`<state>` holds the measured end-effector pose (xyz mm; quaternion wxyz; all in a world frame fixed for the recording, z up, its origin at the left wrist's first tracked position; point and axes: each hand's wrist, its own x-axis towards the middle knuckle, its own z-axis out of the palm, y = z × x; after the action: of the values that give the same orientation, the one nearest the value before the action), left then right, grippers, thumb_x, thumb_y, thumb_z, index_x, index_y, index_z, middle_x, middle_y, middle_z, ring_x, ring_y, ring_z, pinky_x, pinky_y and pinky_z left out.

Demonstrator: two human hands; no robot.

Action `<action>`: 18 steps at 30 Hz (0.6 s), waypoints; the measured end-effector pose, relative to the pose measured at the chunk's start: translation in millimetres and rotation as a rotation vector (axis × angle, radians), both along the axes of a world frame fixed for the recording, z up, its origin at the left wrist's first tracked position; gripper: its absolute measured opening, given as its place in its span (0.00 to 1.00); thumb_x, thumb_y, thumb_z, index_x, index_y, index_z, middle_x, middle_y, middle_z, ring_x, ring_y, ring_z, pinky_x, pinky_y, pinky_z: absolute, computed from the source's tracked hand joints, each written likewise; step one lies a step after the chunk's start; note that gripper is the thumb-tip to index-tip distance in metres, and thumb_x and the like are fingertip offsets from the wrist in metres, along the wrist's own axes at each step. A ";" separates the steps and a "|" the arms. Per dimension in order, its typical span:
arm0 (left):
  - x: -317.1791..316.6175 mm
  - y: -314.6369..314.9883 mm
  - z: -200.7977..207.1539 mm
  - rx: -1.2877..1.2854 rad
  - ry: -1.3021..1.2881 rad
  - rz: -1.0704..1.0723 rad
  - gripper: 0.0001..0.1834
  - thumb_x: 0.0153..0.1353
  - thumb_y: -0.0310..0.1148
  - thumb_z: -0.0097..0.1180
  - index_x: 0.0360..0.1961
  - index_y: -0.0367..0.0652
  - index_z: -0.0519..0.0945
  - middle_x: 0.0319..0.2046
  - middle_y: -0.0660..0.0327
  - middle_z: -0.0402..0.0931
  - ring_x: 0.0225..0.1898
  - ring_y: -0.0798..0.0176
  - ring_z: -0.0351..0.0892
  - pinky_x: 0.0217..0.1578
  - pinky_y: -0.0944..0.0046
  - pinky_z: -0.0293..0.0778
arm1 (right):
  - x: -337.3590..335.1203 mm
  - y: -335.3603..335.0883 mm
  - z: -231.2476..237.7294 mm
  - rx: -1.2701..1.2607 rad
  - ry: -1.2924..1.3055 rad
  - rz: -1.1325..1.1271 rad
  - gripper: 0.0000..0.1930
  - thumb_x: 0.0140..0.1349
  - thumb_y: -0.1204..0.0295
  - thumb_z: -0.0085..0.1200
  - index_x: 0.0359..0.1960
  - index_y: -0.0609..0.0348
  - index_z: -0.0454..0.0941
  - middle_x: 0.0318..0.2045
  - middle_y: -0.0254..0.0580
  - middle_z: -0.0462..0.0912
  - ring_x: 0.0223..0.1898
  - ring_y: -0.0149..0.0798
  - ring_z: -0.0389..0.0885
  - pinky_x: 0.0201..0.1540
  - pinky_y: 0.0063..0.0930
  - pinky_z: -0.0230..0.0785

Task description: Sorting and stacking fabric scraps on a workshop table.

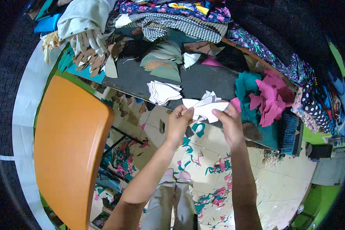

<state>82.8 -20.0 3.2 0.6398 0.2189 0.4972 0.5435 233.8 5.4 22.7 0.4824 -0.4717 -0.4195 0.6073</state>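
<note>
Above the near edge of the dark table (pixel 122 80), my left hand (pixel 178 125) pinches one end of a curved white cut piece (pixel 209 110). The thumb and fingers of my right hand (pixel 230 122) are closed on its other end. Whether it is one layer or several, I cannot tell. More white pieces (pixel 209 97) show just behind it. A stack of white cut pieces with dark outlines (pixel 163 93) lies on the table, left of my hands. To the right are piles of teal pieces (pixel 246 94) and pink pieces (pixel 274 96).
Grey-green cut pieces (pixel 165 61) are fanned out farther back. Folded patterned cloth (pixel 180 25) and a light grey cloth bundle (pixel 84 23) lie along the far side. An orange panel (pixel 71 149) stands at the left. Teal and pink scraps (pixel 218 195) litter the tiled floor.
</note>
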 end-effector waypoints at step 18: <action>1.3 -1.5 -12.9 -0.027 -0.110 0.032 0.08 0.58 0.36 0.49 0.31 0.44 0.73 0.25 0.68 0.71 0.28 0.74 0.71 0.34 0.72 0.69 | -15.1 1.8 -1.7 0.124 -0.140 -0.201 0.22 0.48 0.82 0.50 0.47 0.66 0.60 0.32 0.41 0.76 0.31 0.29 0.73 0.36 0.19 0.65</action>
<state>84.0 -21.6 -9.8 0.6601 0.1721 0.4721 0.5584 218.7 7.3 21.0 0.5385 -0.5220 -0.4395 0.4944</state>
